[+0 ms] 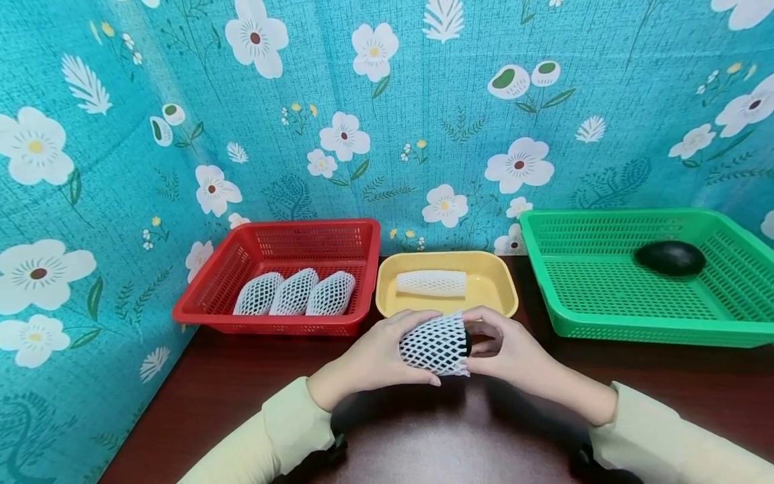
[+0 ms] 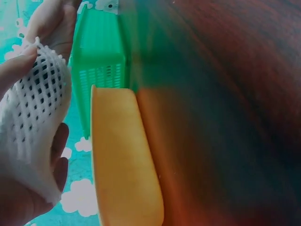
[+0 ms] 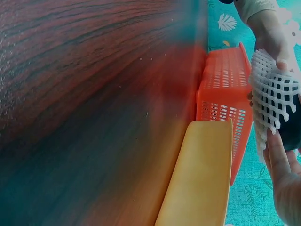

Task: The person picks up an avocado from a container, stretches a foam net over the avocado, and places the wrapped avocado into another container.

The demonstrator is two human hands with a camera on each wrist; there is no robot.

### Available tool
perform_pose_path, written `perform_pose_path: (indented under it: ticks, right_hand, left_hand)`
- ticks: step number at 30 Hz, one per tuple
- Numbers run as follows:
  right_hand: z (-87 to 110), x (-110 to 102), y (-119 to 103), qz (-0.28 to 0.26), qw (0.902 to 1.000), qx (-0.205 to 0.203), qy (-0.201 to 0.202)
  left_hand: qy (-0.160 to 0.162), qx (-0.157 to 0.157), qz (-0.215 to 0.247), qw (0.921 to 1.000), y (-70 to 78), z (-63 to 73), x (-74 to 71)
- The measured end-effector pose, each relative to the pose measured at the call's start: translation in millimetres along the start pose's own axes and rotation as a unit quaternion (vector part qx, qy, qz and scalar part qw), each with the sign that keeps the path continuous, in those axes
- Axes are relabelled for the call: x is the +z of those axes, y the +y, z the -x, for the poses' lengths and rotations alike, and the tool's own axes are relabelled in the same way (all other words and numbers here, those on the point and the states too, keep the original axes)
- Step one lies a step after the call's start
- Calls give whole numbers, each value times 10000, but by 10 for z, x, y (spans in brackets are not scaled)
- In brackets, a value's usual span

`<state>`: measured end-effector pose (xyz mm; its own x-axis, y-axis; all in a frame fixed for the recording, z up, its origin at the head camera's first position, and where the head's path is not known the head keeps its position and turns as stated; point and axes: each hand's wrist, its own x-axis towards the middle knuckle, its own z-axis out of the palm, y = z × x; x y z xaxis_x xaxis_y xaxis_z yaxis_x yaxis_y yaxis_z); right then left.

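Observation:
A white foam fruit net (image 1: 432,344) is held above the table, stretched over a glossy black oval fruit (image 3: 290,128). My left hand (image 1: 383,353) grips the netted fruit from the left, thumb below and fingers behind. At the open end of the net, my right hand (image 1: 514,349) pinches its rim with thumb and fingers. In the right wrist view the fruit's dark end sticks out of the net. Another black oval fruit (image 1: 671,258) lies in the green basket (image 1: 562,324). A flat, unfilled foam net (image 1: 432,283) lies in the yellow tray (image 1: 492,296).
At the left, the red basket (image 1: 275,323) holds three netted fruits (image 1: 294,293) along its front. Baskets and tray stand in a row at the back of the dark wooden table (image 1: 459,444). A flowered blue cloth (image 1: 399,87) hangs behind them and along the left side.

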<state>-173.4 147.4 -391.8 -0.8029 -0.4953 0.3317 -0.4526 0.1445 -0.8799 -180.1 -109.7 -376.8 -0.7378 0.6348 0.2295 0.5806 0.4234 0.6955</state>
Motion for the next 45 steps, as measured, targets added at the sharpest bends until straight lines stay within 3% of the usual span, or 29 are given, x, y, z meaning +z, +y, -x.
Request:
perform_pose_path:
  ticks: [4,7,12,16,21,28,32,45]
  right_hand:
    - [9,-25,2,-110,9998,149,-20]
    - [20,-36,3,-217,9996,172,-63]
    - [21,-77,17,-353,9992,78,-175]
    - [41,-149,22,-458,9983,-227,-268]
    - [89,-184,-16,-488,9981,-344,-144]
    - [124,-153,-30,-354,9967,-603,412]
    - [128,-115,0,-492,9948,-732,513]
    - [138,-32,-8,-261,9954,-445,811]
  left_hand:
    - [-451,-72,321,9984,7,3,-53]
    - [-574,-273,595,9962,9,13,-74]
    - [-33,-474,702,9964,0,45,-92]
    - [374,-472,761,9953,-1,75,-99]
    - [581,-391,749,9947,12,125,-103]
    - [413,-305,916,9945,41,141,-96]
    - [368,-328,947,9943,40,149,-86]
    - [222,-144,906,9955,70,119,-96]
